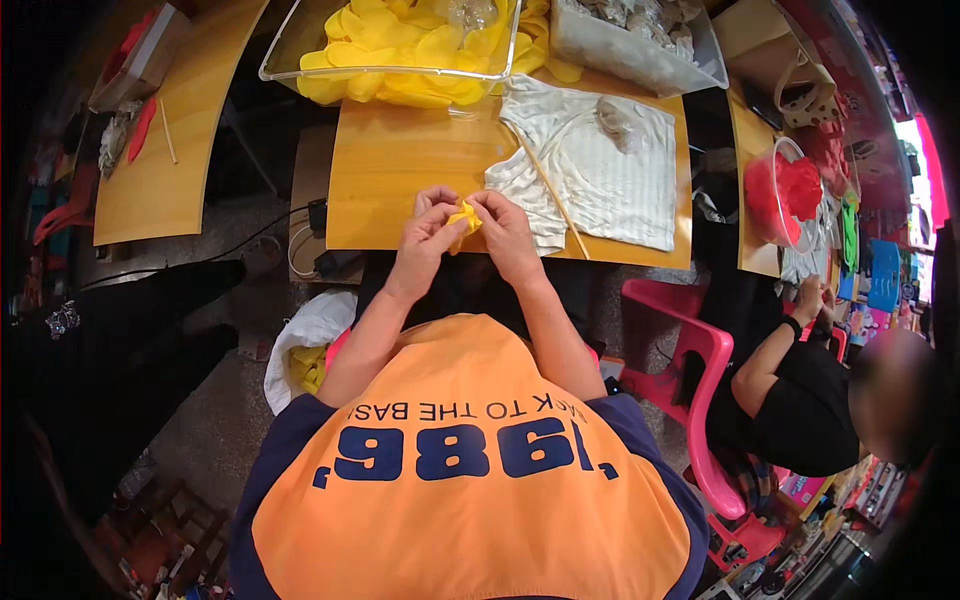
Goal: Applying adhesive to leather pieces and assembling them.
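Note:
My left hand and my right hand meet just above the near edge of the wooden table. Pinched between the fingertips of both is a small, soft yellow piece, bunched up; its exact kind cannot be made out. To the right of my hands a white striped sleeveless top lies spread flat. A thin wooden stick rests slantwise across it, and a clear crumpled lump sits near its upper part.
At the table's far side stand a clear bin of flat yellow rounded pieces and a translucent bin of clear crumpled lumps. A white sack holds yellow pieces at lower left. Rightward are a pink chair and another seated person.

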A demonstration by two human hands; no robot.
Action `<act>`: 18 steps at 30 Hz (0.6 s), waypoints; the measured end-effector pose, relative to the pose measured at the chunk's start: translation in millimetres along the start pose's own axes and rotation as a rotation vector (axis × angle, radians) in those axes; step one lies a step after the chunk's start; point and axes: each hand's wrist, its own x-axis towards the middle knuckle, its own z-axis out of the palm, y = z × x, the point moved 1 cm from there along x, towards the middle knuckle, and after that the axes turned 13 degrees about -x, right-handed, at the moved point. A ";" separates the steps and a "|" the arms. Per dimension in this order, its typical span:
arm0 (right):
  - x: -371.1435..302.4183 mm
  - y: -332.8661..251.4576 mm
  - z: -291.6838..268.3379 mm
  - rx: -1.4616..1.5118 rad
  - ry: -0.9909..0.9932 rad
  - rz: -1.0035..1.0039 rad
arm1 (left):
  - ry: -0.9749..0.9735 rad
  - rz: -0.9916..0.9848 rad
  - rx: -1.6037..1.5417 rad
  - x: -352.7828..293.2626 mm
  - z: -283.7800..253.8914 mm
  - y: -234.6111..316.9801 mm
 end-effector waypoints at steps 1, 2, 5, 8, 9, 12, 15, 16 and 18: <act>-1.0 0.4 -1.6 0.001 -0.002 0.002 | -0.042 -0.036 0.047 2.3 -3.6 2.5; -2.3 0.9 -2.7 -0.002 -0.056 0.043 | -0.085 -0.071 0.093 3.1 -4.8 4.4; -4.2 -18.1 -1.6 0.038 -0.067 0.062 | -0.116 -0.107 0.062 1.9 2.2 5.7; -7.6 -29.6 -4.6 0.306 0.019 0.056 | -0.012 -0.081 -0.046 7.2 4.0 9.4; -10.9 -31.5 -6.1 0.531 0.048 0.080 | -0.008 -0.078 -0.047 8.2 3.7 10.9; -19.8 -40.7 -8.1 0.194 -0.009 0.062 | 0.031 -0.073 -0.126 10.9 4.0 15.7; -17.4 -39.4 -4.2 0.124 0.156 -0.146 | 0.075 -0.096 -0.250 11.0 8.8 14.5; -18.5 -41.7 -1.7 0.122 0.157 -0.146 | 0.084 -0.056 -0.178 10.3 7.2 11.9; -21.4 -49.1 -0.4 0.028 0.213 -0.129 | 0.093 -0.017 -0.105 9.7 6.8 11.2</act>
